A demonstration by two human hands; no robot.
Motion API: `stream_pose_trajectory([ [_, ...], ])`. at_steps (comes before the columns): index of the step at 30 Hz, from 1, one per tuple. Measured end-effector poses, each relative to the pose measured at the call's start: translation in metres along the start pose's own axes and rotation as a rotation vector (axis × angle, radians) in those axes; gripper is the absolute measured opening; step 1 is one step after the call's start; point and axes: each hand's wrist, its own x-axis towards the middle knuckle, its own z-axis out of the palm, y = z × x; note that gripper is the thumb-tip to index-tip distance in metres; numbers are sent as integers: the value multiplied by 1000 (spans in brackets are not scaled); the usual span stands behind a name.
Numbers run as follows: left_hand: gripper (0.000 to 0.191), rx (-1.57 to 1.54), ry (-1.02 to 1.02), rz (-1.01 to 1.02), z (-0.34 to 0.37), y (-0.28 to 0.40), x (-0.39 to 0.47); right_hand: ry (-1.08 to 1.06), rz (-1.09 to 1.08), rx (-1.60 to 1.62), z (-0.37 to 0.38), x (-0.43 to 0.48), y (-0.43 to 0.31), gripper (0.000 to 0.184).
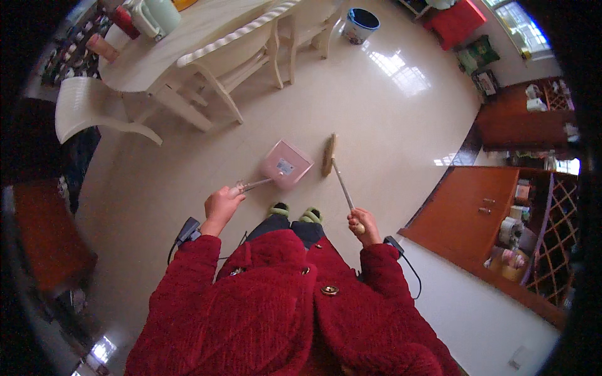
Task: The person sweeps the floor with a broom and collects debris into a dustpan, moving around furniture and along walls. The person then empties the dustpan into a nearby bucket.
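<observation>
My left hand (222,209) grips the handle of a pink dustpan (294,160), which bears a small label. The pan is ahead of my feet; I cannot tell whether it touches the floor. In my right hand (364,225) is the long, thin handle of a broom (344,188), its rounded end showing by my palm. The broom's narrow tan head (330,155) is just right of the pan, apart from it. Green slippers (310,215) are on my feet, between the two handles.
Glossy tiles (376,122) cover the floor. A pale dining table (141,70) with chairs (235,56) stands at upper left, and a waste bin (360,26) at the top. Along the right runs a brown wooden cabinet (470,202). Black cables (416,277) hang from my wrists.
</observation>
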Motion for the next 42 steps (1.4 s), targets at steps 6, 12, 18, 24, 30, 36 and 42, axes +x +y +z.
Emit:
stream_pose_trajectory([
  [6, 43, 50, 30, -8, 4, -12, 0, 196, -27, -353, -31, 34, -17, 8],
  [12, 43, 63, 10, -21, -4, -5, 21, 96, -15, -314, 2, 96, -17, 8],
  [18, 40, 71, -11, -28, -12, 2, 34, -56, 98, -399, 59, 79, -20, 9],
  [24, 43, 47, -5, -181, 1, 0, 18, -100, 40, -704, 61, 78, -85, 9],
  [30, 44, -58, 152, -322, 35, 10, 1, -176, -171, -963, 72, 170, -106, 7],
  [36, 45, 26, 179, -335, 38, 24, 15, -204, -169, -1400, 70, 212, -79, 13],
  [42, 44, 7, 161, -345, 32, 27, 14, -454, -85, -1761, 28, 125, -85, 36],
])
